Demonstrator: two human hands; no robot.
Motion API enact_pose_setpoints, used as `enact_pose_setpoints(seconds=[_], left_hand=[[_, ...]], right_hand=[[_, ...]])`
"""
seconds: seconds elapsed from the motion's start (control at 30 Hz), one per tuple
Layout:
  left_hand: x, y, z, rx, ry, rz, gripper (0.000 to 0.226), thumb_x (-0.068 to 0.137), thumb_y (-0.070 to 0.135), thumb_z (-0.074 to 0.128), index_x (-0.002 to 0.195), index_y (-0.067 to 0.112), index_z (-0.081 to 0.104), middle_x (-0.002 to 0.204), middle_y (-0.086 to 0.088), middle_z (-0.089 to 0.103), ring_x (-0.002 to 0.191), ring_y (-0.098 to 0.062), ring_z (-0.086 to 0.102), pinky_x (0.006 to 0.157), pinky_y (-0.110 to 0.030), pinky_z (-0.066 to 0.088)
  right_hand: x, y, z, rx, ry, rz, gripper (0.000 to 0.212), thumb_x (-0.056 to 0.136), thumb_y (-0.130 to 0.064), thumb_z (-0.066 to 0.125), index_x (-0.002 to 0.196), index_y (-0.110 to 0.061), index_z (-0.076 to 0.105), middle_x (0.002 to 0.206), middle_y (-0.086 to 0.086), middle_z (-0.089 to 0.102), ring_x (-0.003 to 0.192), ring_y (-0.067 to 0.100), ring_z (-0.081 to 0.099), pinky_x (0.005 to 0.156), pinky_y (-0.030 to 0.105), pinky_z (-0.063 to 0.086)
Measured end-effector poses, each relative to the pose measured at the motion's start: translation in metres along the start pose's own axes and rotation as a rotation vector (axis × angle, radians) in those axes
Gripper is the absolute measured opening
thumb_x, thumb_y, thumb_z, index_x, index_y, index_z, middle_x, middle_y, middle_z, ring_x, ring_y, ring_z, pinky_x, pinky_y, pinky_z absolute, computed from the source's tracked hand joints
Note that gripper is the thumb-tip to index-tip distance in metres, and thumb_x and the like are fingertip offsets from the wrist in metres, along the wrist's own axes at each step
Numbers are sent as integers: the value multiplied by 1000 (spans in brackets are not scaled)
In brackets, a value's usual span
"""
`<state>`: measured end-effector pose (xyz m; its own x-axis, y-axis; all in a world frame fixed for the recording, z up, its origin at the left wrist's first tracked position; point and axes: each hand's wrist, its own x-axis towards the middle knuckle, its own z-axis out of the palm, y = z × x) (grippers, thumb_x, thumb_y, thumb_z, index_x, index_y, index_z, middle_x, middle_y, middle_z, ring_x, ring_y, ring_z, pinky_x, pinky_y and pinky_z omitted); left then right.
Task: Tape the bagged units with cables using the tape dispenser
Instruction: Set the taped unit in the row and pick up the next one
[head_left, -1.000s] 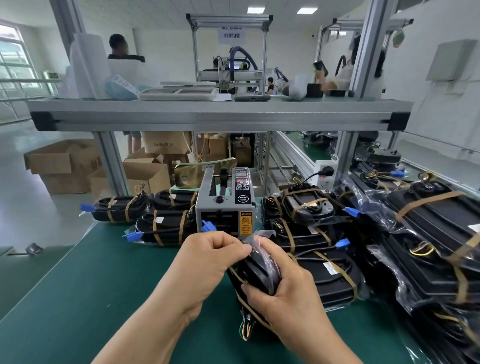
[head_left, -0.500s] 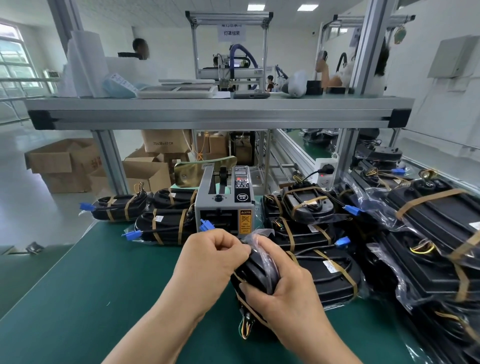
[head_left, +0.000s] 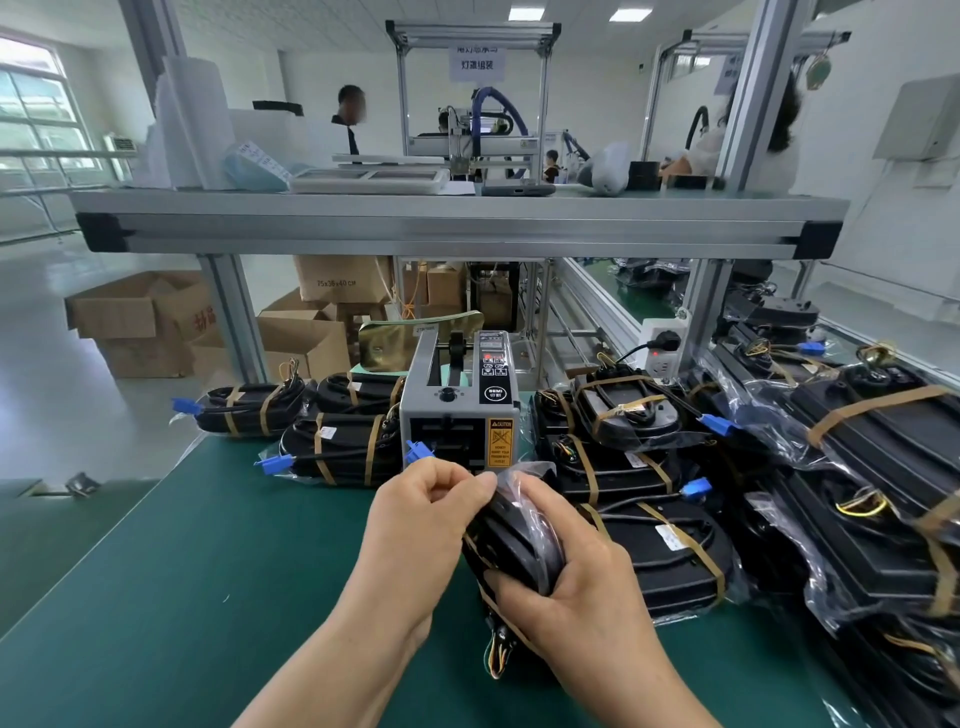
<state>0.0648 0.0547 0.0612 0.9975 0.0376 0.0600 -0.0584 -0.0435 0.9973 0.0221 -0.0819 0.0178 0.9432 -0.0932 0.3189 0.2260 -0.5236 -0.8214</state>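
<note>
A black bagged unit (head_left: 514, 540) with a cable stands on edge over the green mat, just in front of the grey tape dispenser (head_left: 460, 410). My right hand (head_left: 582, 608) grips its near side, thumb wrapped over the plastic. My left hand (head_left: 421, 519) has its fingers curled at the unit's top left edge, pinching the bag there. A brown tape strip runs across the unit's lower part, and coloured wires (head_left: 496, 654) hang from its bottom. A blue connector (head_left: 418, 451) shows just above my left hand.
Taped bagged units lie left of the dispenser (head_left: 332, 452) and in a pile to its right (head_left: 639, 462), with more stacked along the right edge (head_left: 883, 467). An aluminium shelf (head_left: 457, 223) crosses overhead. Cardboard boxes (head_left: 140, 322) sit on the floor beyond. Green mat (head_left: 208, 571) lies at the left.
Both hands hold the same unit in nearly the same spot. My left hand's fingers have shifted slightly at its top edge. The person in the background has walked to the right.
</note>
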Motion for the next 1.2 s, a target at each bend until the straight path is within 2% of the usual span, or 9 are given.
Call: enact_pose_setpoints(seconds=[0.17, 0.3, 0.5, 0.6, 0.7, 0.8, 0.87, 1.0, 1.2], left_hand=[[-3, -10, 0, -52, -40, 38, 10, 79, 30, 77, 77, 29, 68, 62, 7, 52, 49, -2, 43, 46, -11, 39], [-7, -14, -5, -60, -75, -15, 34, 72, 31, 85, 97, 28, 63, 63, 8, 47, 53, -3, 47, 49, -10, 40], [-15, -20, -6, -35, -184, -15, 75, 41, 46, 82, 111, 38, 56, 75, 10, 67, 67, 0, 64, 60, -11, 48], [-15, -34, -17, -65, -152, -2, 71, 49, 54, 83, 115, 41, 57, 83, 7, 65, 71, -2, 61, 66, -13, 48], [-6, -51, -30, 162, -98, 42, 69, 58, 66, 82, 117, 44, 56, 103, 16, 63, 86, 3, 59, 75, -15, 45], [7, -52, -37, 262, -326, 51, 71, 64, 63, 82, 125, 45, 52, 124, 16, 61, 114, 0, 57, 97, -23, 44], [15, -49, -41, 140, -525, 34, 68, 65, 47, 84, 127, 31, 59, 122, 6, 69, 112, -9, 64, 95, -25, 48], [20, -42, -43, 97, -611, 136, 45, 71, 23, 85, 114, 22, 71, 107, -2, 74, 101, -14, 68, 87, -24, 51], [28, -23, -53, 513, -457, 397, 59, 60, 39, 84, 116, 45, 65, 114, 19, 64, 114, -4, 56, 100, -25, 42]], right_hand=[[1, 3, -1, 14, 15, -15, 69, 74, -27, 81, 130, -55, 53, 117, -22, 67, 104, -2, 65, 90, 27, 55], [-1, 2, 1, 32, 29, -1, 71, 74, -24, 82, 133, -52, 53, 120, -23, 67, 108, -5, 63, 93, 26, 54], [0, 3, 1, 45, 20, -22, 72, 75, -23, 81, 139, -44, 53, 123, -19, 67, 111, -2, 64, 95, 29, 54], [0, 6, -5, 104, 21, -38, 69, 71, -27, 84, 127, -56, 56, 114, -27, 69, 105, -5, 65, 90, 18, 53], [-1, 10, -14, 295, -20, -23, 68, 63, -27, 83, 118, -60, 61, 112, -22, 72, 103, 4, 70, 88, 18, 56], [-5, 15, -16, 545, -48, -62, 64, 64, -17, 81, 119, -46, 67, 118, -4, 73, 109, 16, 71, 85, 20, 56], [-5, 17, -15, 604, -60, -94, 64, 64, -13, 79, 120, -43, 67, 120, -2, 72, 112, 17, 69, 85, 17, 55], [-5, 23, -26, 552, -170, -110, 69, 66, -15, 77, 127, -43, 63, 127, -5, 69, 117, 16, 66, 89, 16, 53], [2, 32, -47, 348, -496, -67, 68, 83, -22, 72, 144, -40, 48, 142, -14, 58, 133, 5, 52, 105, 16, 41]])
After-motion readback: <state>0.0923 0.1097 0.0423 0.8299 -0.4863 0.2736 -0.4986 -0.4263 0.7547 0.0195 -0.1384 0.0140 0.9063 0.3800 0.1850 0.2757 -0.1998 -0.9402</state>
